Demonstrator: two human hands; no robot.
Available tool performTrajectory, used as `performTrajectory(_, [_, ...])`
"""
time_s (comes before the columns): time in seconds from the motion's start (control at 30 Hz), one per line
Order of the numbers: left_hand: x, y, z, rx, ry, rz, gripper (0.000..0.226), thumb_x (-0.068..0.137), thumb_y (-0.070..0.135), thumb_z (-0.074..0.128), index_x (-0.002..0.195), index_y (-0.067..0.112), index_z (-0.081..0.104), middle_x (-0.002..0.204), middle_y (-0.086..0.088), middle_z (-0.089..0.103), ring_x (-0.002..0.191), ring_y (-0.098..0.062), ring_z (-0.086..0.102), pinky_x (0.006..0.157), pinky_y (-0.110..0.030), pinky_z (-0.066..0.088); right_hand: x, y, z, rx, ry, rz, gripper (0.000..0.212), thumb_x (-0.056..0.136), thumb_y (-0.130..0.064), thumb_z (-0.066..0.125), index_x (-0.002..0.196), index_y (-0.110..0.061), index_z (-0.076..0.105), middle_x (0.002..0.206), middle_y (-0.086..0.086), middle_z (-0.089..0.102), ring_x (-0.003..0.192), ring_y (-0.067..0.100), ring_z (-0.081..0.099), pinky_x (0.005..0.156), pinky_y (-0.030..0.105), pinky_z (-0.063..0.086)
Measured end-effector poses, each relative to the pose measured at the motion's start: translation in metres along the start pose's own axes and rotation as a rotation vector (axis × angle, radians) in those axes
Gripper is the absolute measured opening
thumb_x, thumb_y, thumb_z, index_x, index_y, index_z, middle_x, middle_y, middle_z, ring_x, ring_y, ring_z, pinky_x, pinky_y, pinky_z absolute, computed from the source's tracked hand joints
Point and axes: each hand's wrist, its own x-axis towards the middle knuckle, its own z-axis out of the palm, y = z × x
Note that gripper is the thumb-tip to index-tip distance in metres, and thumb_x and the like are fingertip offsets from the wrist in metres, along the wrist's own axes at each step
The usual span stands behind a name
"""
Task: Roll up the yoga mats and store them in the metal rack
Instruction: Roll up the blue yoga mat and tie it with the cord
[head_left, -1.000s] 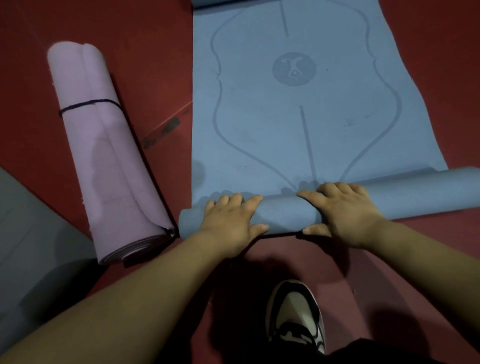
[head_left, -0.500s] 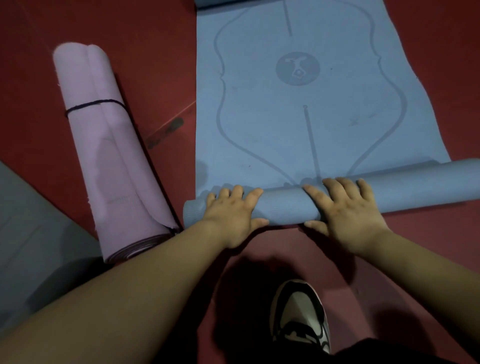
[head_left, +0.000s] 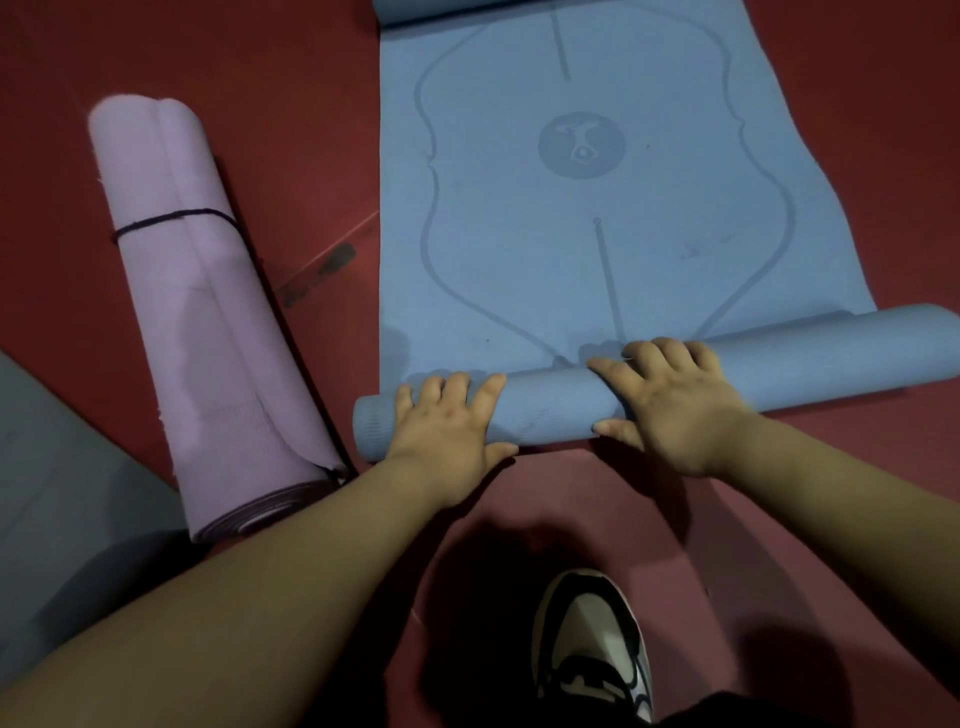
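A blue yoga mat (head_left: 519, 234) with a printed outline and round logo lies flat on the red floor, running away from me. Its near end is wound into a roll (head_left: 550, 410) lying crosswise in front of me. My left hand (head_left: 447, 431) presses on the roll near its left end, fingers spread over the top and thumb on the near side. My right hand (head_left: 675, 405) presses the same way on the roll's middle. A pink mat (head_left: 208, 322), rolled and tied with a black band (head_left: 171, 221), lies to the left. No metal rack is in view.
A grey mat (head_left: 62, 493) covers the floor at the lower left, beside the pink roll. My shoe (head_left: 592, 649) stands on the red floor just behind the blue roll. The blue mat's far end (head_left: 441, 13) curls up at the top edge.
Both hands have pushed the blue roll a little farther away from me, towards the round logo, taking up more of the flat mat. The pink mat has not moved.
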Motion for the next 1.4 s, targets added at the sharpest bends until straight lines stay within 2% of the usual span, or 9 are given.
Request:
performTrajectory(0.13, [0.013, -0.010, -0.011, 0.020, -0.090, 0.041, 0.085, 0.091, 0.077, 0.038, 0.157, 0.033, 0.009, 0.151, -0.006, 0.036, 0.137, -0.032, 0.034, 0.113, -0.057, 0.027, -0.008, -0.007, 0.015, -0.021, 0.170, -0.004, 0.085, 0.081, -0.073, 0.048, 0.150, -0.025, 0.044, 0.133, 0.022, 0.054, 0.122, 0.043, 0.049, 0.106, 0.061, 0.033])
performTrajectory(0.33, [0.015, -0.012, -0.016, -0.004, -0.043, 0.041, 0.084, 0.093, 0.073, 0.042, 0.158, 0.030, 0.010, 0.154, -0.008, 0.028, 0.142, -0.032, 0.025, 0.118, -0.058, 0.017, 0.014, 0.007, 0.002, -0.005, 0.035, -0.019, 0.082, 0.079, -0.080, 0.035, 0.146, -0.034, 0.046, 0.121, 0.013, 0.062, 0.108, 0.037, 0.059, 0.096, 0.052, 0.042])
performTrajectory(0.43, [-0.001, -0.001, 0.005, 0.043, 0.072, 0.008, 0.094, 0.091, 0.070, 0.050, 0.162, 0.025, 0.007, 0.160, -0.009, 0.022, 0.146, -0.033, 0.020, 0.121, -0.061, 0.007, 0.023, 0.012, -0.010, 0.000, -0.063, -0.011, 0.093, 0.073, -0.087, 0.020, 0.152, -0.040, 0.035, 0.129, 0.005, 0.057, 0.118, 0.032, 0.055, 0.102, 0.048, 0.038])
performTrajectory(0.53, [0.001, -0.002, 0.014, -0.003, 0.141, -0.021, 0.092, 0.089, 0.070, 0.052, 0.161, 0.026, 0.015, 0.159, -0.009, 0.029, 0.145, -0.034, 0.025, 0.120, -0.061, 0.010, 0.028, 0.015, -0.013, -0.007, -0.056, -0.017, 0.098, 0.069, -0.089, 0.017, 0.154, -0.042, 0.028, 0.133, 0.002, 0.053, 0.123, 0.029, 0.051, 0.105, 0.046, 0.035])
performTrajectory(0.73, [0.019, -0.014, -0.003, 0.013, 0.071, 0.023, 0.083, 0.095, 0.072, 0.039, 0.159, 0.029, 0.009, 0.155, -0.002, 0.029, 0.140, -0.028, 0.027, 0.118, -0.052, 0.018, 0.015, 0.005, 0.010, -0.043, 0.180, -0.004, 0.096, 0.070, -0.078, 0.064, 0.151, -0.031, 0.040, 0.132, 0.017, 0.055, 0.121, 0.040, 0.051, 0.105, 0.058, 0.036])
performTrajectory(0.83, [0.026, -0.019, -0.009, -0.027, 0.018, 0.020, 0.083, 0.093, 0.073, 0.040, 0.158, 0.031, 0.009, 0.155, -0.001, 0.030, 0.142, -0.027, 0.026, 0.118, -0.052, 0.019, 0.022, 0.005, 0.009, -0.026, 0.207, 0.001, 0.095, 0.067, -0.073, 0.072, 0.148, -0.035, 0.040, 0.128, 0.014, 0.058, 0.117, 0.038, 0.054, 0.104, 0.057, 0.036])
performTrajectory(1.0, [0.026, -0.021, -0.008, -0.027, 0.029, 0.021, 0.099, 0.080, 0.085, 0.048, 0.158, 0.039, 0.007, 0.149, 0.001, 0.035, 0.138, -0.026, 0.031, 0.117, -0.051, 0.021, 0.030, 0.011, -0.005, -0.029, 0.126, -0.001, 0.085, 0.073, -0.078, 0.063, 0.147, -0.042, 0.040, 0.118, 0.003, 0.062, 0.106, 0.031, 0.059, 0.096, 0.048, 0.040])
performTrajectory(1.13, [0.025, -0.022, -0.007, -0.033, 0.071, 0.037, 0.091, 0.084, 0.082, 0.045, 0.158, 0.041, 0.012, 0.143, 0.002, 0.042, 0.133, -0.025, 0.038, 0.113, -0.046, 0.028, 0.026, 0.007, -0.017, -0.024, 0.021, 0.021, 0.082, 0.079, -0.080, 0.053, 0.150, -0.046, 0.031, 0.119, -0.003, 0.060, 0.107, 0.028, 0.056, 0.096, 0.045, 0.037])
performTrajectory(1.4, [-0.050, 0.001, 0.014, -0.097, -0.183, 0.172, 0.091, 0.075, 0.085, 0.035, 0.153, 0.042, 0.019, 0.136, 0.004, 0.051, 0.119, -0.028, 0.052, 0.100, -0.044, 0.042, -0.056, -0.013, -0.015, 0.116, -0.345, -0.058, 0.089, 0.075, -0.088, 0.044, 0.151, -0.051, 0.018, 0.124, -0.010, 0.055, 0.117, 0.019, 0.054, 0.096, 0.038, 0.040])
